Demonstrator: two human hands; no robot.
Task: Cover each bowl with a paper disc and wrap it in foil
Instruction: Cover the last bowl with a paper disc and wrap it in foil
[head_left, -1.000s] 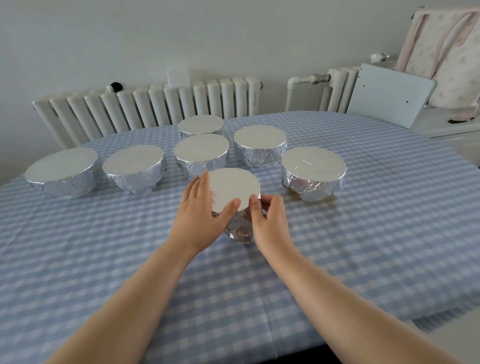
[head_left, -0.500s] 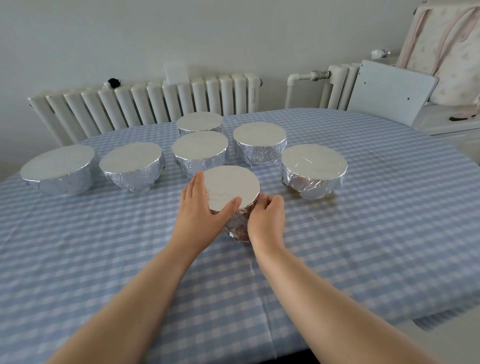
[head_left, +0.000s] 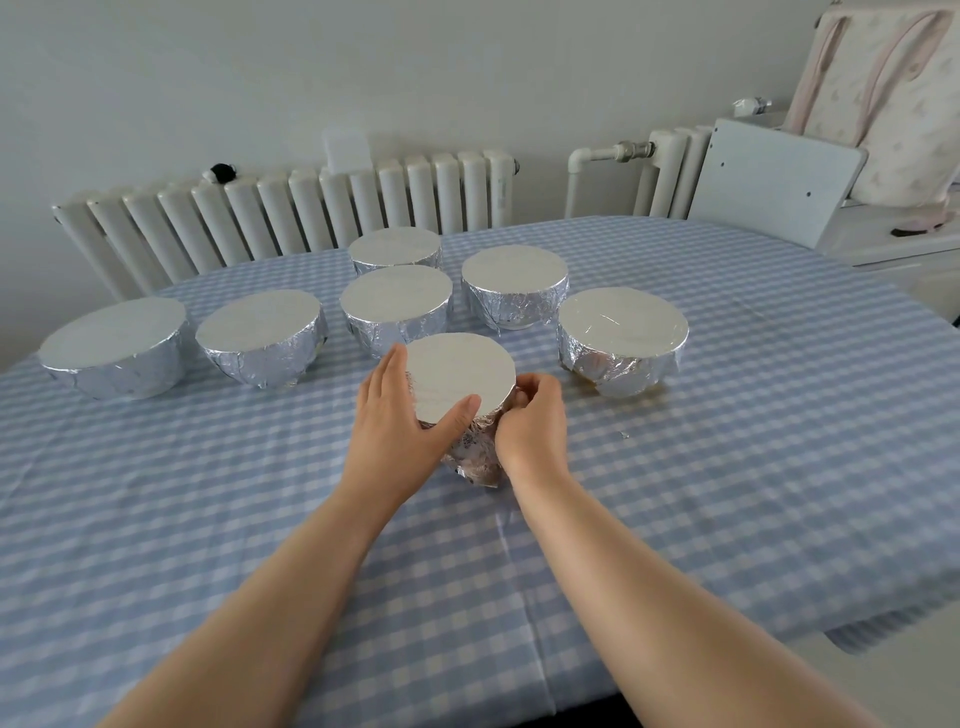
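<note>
Head view. Table (head_left: 727, 467), blue check cloth. Seven bowls, each foil-wrapped with a flat top; contents hidden.

Near bowl (head_left: 462, 384), centre of the table: white disc on top, crumpled foil (head_left: 475, 457) round its sides. Left hand (head_left: 400, 415) flat against its left side, fingers pressed together, thumb on the disc edge. Right hand (head_left: 530, 421) on its right side, fingers curled, pinching foil under the rim.

Six other bowls (head_left: 395, 306) stand apart behind it.

Radiator (head_left: 291, 218) along the wall.
</note>
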